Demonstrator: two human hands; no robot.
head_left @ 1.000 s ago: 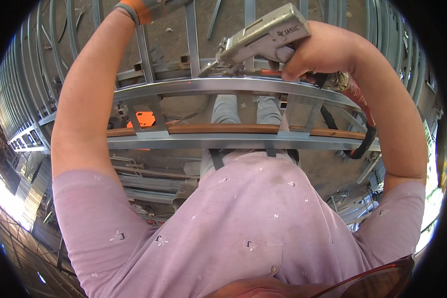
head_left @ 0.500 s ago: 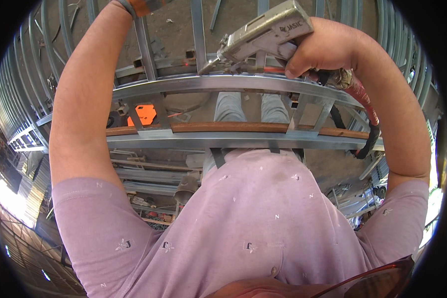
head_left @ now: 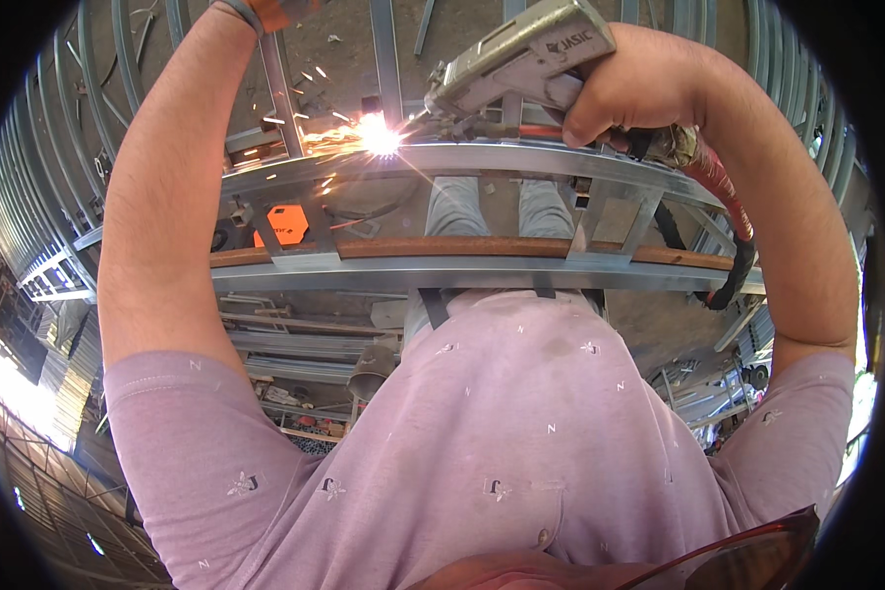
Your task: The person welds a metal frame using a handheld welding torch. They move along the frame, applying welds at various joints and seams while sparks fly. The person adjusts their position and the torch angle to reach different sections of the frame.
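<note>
My right hand [head_left: 631, 93] is closed around the grip of a grey metal handheld welding gun [head_left: 521, 61]. The gun's nozzle points down and left at a joint of the galvanized steel frame [head_left: 501, 155], where a bright white weld spot [head_left: 378, 136] glows and throws orange sparks to the left. From the gun's grip a red-wrapped cable [head_left: 723, 197] hangs beside my right forearm. My left hand [head_left: 283, 12], partly covered in orange with a grey band at the wrist, reaches over the frame's upright bars at the top edge; its fingers are cut off from view.
A near steel rail [head_left: 442, 274] and a brown bar [head_left: 452, 249] run across in front of my body. An orange angled block [head_left: 287, 225] lies left of my legs. Curved-looking rows of steel bars [head_left: 39, 167] stand at the left, with more at the right.
A bright weld spot with flying sparks has appeared at the nozzle tip, where only a small red dot showed near the joint before. The gun has shifted slightly left.
</note>
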